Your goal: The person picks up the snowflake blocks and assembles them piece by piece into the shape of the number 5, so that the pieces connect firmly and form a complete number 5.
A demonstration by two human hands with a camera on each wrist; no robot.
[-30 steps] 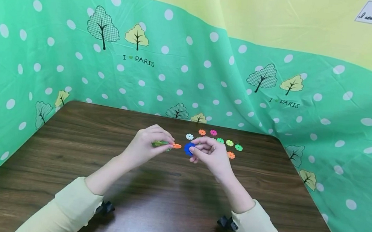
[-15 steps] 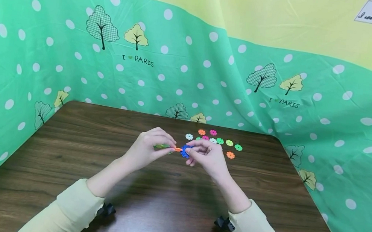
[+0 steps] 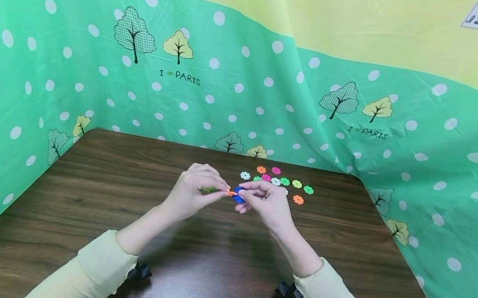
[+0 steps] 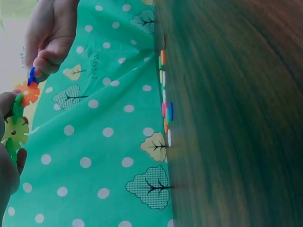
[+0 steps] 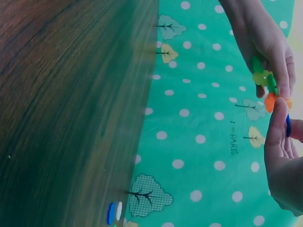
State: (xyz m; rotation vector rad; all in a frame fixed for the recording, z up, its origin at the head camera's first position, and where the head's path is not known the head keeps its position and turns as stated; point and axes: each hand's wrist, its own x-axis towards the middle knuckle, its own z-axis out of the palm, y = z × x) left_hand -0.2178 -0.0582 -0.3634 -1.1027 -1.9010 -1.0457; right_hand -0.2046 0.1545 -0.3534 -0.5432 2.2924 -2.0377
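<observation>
In the head view my left hand [image 3: 193, 190] holds a short chain of notched, flower-shaped plastic discs between thumb and fingers. The left wrist view shows its parts: a green disc [image 4: 17, 109], a yellow disc [image 4: 17, 133], another green one below, and an orange disc [image 4: 31, 94] at the end. My right hand [image 3: 267, 204] pinches a blue disc [image 3: 239, 199] between thumb and fingers. The blue disc meets the edge of the orange one, set crosswise to it. Both hands are raised above the table, fingertips close together; the left fingers cover part of the chain.
Several loose discs lie on the brown wooden table [image 3: 132, 167] behind the hands, among them a white disc [image 3: 245, 175], a pink disc [image 3: 276, 170], a green disc [image 3: 308, 190] and an orange disc [image 3: 298, 200]. A dotted green curtain [image 3: 211, 83] surrounds the table's back and sides.
The right hand has moved left with the blue disc, closing the gap to the orange disc's edge. The left hand has shifted slightly right and keeps its hold on the chain.
</observation>
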